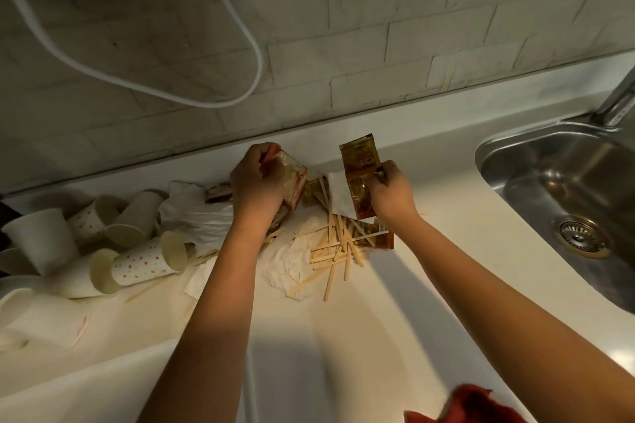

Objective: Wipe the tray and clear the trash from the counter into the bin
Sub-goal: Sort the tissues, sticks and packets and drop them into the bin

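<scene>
Pale brick-pattern wall tiles run behind a cream tabletop (429,161), and the steel sink (556,161) set into it at the far right serves as the landmark. All the trash lies well to the left of the sink. Nearest to it, the right hand (390,194) pinches a brown foil sachet (359,158) between thumb and fingertips, lifted so its top stands up toward the wall, with a white napkin (338,196) just behind it. Farther from the sink, the left hand (257,178) has its fingers curled round a bunch of crinkled clear-and-orange wrappers (292,178).

Below both hands, a loose scatter of thin wooden stirrer sticks (335,247) lies across another brown sachet (372,237) and a crumpled white tissue (288,264). Farthest from the sink sit tipped paper cups (137,264) — some plain, some dotted with red — and more crumpled white paper (196,213).

By my judgement the step in hand is gathering the trash, wrappers first; most of it is not yet picked up. Neither tray nor bin is in view (so the wiping cannot be judged). A red cloth (474,402) shows at the bottom edge, nearer the viewer than the sink.

Next, both handfuls need carrying to the bin, wherever it stands — or topping up first. The sticks will likely call for sweeping together, not picking singly.
</scene>
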`<action>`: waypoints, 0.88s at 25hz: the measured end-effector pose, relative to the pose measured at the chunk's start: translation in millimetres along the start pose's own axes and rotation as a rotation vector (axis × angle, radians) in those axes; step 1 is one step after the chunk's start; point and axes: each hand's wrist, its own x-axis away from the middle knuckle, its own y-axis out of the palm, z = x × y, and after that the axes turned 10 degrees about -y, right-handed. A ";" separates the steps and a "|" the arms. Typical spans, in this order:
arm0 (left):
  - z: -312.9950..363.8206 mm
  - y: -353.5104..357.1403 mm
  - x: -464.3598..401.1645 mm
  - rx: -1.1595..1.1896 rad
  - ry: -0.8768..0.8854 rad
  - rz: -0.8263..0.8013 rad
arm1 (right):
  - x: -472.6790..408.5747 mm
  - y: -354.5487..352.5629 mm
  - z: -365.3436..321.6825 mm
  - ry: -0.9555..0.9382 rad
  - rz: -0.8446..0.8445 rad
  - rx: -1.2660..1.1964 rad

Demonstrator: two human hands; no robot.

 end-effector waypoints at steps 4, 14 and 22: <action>17.2 -4.3 40.6 0.255 -0.075 -0.068 | 40.9 -36.2 -16.9 -0.017 0.075 -0.136; 55.3 36.9 191.5 0.515 -0.365 -0.472 | 165.5 -155.0 7.7 0.020 0.309 -0.088; 64.9 80.6 342.3 0.417 -0.337 -0.797 | 296.3 -247.7 69.2 -0.082 0.564 -0.128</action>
